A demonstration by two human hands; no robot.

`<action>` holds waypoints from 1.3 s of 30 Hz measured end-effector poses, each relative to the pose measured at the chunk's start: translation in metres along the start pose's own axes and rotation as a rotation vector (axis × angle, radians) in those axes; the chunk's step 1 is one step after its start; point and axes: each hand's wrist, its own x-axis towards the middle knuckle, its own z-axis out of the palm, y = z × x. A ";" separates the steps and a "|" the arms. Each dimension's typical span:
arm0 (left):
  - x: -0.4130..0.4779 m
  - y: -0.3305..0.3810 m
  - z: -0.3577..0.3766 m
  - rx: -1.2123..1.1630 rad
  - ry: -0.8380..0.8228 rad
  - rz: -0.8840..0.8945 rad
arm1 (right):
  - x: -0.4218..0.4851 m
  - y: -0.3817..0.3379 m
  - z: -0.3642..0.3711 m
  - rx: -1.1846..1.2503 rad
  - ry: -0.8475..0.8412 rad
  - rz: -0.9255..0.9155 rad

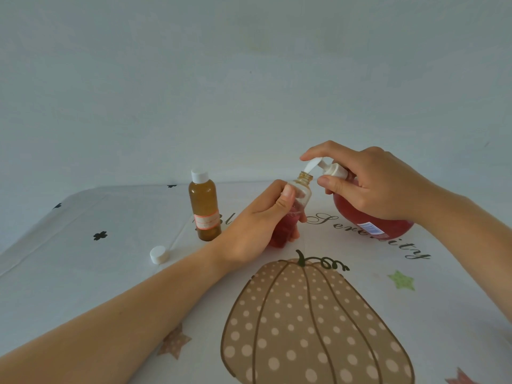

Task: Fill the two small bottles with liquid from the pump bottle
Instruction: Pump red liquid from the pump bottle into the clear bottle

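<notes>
Left hand (260,225) wraps fingers and thumb round open small bottle (303,191), tilted, mouth right at nozzle (312,165) of pump bottle (352,220); red liquid in its lower part, upper part clear. Can't tell if its base touches the cloth. Right hand (371,181) curled on the pump head, index finger on top, thumb under by the collar. Pump bottle sits toward table's far edge, right of middle, red liquid inside. Capped small bottle (205,206), amber, white cap on, upright near far edge, left of the hands. Loose white cap (158,254) lies toward left edge. Tablecloth (97,286) white, pumpkin print (315,322) at near edge
</notes>
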 end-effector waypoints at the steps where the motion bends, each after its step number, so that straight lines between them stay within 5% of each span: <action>1: 0.000 0.000 0.000 0.002 -0.006 0.000 | -0.001 -0.001 0.000 0.004 0.005 0.001; 28: 0.002 -0.003 0.000 0.043 -0.001 -0.004 | -0.003 0.000 0.000 0.068 0.043 0.031; 39: 0.000 0.000 -0.002 0.012 0.025 -0.018 | -0.004 -0.002 -0.015 -0.015 -0.157 0.036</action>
